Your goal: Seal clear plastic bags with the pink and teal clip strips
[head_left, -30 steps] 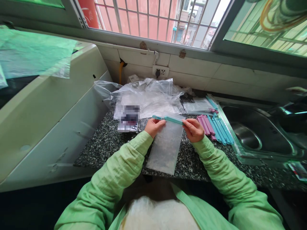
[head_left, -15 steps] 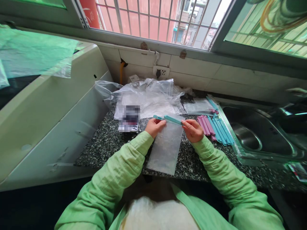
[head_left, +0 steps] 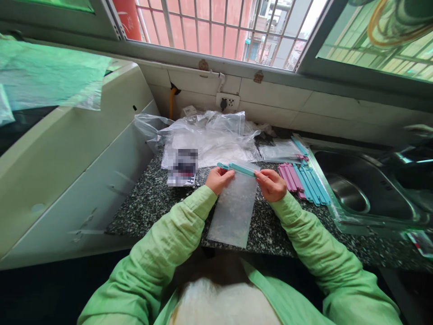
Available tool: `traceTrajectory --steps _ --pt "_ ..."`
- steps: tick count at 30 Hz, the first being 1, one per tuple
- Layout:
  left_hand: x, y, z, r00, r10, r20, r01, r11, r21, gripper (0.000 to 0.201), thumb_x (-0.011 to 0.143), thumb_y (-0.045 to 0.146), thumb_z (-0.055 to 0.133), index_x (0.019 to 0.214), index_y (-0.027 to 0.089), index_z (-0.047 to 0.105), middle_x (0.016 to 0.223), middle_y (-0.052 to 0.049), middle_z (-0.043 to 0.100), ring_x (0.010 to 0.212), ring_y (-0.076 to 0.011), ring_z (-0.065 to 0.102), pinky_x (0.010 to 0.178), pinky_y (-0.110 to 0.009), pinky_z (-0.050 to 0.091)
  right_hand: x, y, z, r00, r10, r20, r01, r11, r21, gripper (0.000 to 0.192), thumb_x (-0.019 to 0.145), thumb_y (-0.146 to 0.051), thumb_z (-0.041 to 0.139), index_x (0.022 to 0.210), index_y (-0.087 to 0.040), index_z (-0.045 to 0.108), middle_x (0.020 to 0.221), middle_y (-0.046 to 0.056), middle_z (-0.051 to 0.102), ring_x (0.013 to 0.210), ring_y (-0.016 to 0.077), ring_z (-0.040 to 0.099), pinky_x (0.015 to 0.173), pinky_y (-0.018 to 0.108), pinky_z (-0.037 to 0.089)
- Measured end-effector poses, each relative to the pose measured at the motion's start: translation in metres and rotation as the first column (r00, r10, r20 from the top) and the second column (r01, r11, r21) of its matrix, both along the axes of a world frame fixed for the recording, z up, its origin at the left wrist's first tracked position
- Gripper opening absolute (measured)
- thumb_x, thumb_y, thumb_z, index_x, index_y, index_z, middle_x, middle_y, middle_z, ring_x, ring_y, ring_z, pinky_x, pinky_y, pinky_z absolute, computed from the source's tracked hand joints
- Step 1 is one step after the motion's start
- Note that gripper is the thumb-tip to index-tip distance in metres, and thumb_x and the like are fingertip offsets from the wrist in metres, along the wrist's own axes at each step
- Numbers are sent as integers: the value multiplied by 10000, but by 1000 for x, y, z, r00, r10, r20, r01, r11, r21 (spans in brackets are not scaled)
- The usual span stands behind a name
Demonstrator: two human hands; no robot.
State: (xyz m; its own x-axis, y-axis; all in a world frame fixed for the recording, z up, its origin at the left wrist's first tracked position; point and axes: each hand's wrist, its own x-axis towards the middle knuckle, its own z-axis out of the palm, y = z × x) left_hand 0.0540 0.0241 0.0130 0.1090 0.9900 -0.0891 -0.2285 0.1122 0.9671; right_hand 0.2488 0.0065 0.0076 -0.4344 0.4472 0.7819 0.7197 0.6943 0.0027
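Daylight falls through a barred window (head_left: 216, 27) above a white tiled wall (head_left: 304, 101) with a socket (head_left: 227, 101). The speckled granite counter (head_left: 149, 198) meets a steel sink (head_left: 365, 189) beside a white appliance (head_left: 67, 149).

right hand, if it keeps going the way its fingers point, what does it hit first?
The right hand points left along the teal clip it pinches at the top of the clear bag. Going on, it would probably first meet the left hand, which holds the clip's other end. Depth is hard to judge.
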Motion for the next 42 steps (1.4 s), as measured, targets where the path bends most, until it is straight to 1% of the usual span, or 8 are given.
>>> traceTrajectory --steps 5,12,17,24,28,33,37,42 --pt "0 0 1 1000 0 -23 0 1000 -13 203 523 280 635 489 125 509 405 36 496 315 -34 346 322 -182 252 -2 -1 2 1000 -8 24 7 999 45 261 754 -136 512 985 -177 625 774 78 586 693 126 541 582 225 481" --pt "0 0 -1 999 -10 -54 12 1000 26 202 540 289 614 477 124 516 385 36 467 318 -36 332 329 -186 252 -2 0 0 997 -46 66 42 997 65 252 760 -150 500 975 -179 629 762 72 587 693 126 534 606 234 485" --pt "-1 0 -2 997 -24 -78 29 998 64 224 540 311 617 465 122 523 365 39 441 327 -37 332 340 -183 246 -2 1 -2 994 -67 87 65 997 32 250 774 -169 481 974 -190 630 766 71 590 705 131 539 609 239 487" --pt "-1 1 -3 996 -37 -86 45 994 95 236 549 331 599 459 125 527 364 36 434 333 -40 327 357 -196 233 -2 2 -3 995 -33 92 30 999 32 261 767 -162 483 989 -181 619 769 76 580 708 136 531 626 252 483" --pt "-1 1 0 995 -24 -93 31 997 73 190 550 287 581 464 128 520 379 38 443 345 -40 330 370 -199 237 -3 2 -5 993 -37 112 38 999 -3 269 777 -174 464 1001 -188 612 774 76 578 720 138 529 634 255 480" --pt "0 -1 4 997 -20 -72 26 997 76 118 534 225 543 470 135 500 396 48 445 379 -44 350 396 -196 255 -5 2 -5 989 -45 143 42 999 20 267 772 -163 459 987 -174 616 759 74 581 705 136 517 634 256 476" --pt "-2 0 4 995 -19 -93 27 996 84 79 526 199 534 494 137 498 419 47 460 398 -49 365 407 -195 269 -6 1 -6 989 -35 144 33 999 15 267 769 -163 464 990 -168 614 753 77 578 704 142 514 632 260 471" --pt "-6 1 4 993 -43 -114 56 992 110 154 575 272 534 511 140 488 429 42 444 384 -51 352 395 -203 261 -6 1 -8 991 -37 132 39 999 -14 279 775 -168 457 1012 -173 603 764 81 574 718 147 517 646 267 467"
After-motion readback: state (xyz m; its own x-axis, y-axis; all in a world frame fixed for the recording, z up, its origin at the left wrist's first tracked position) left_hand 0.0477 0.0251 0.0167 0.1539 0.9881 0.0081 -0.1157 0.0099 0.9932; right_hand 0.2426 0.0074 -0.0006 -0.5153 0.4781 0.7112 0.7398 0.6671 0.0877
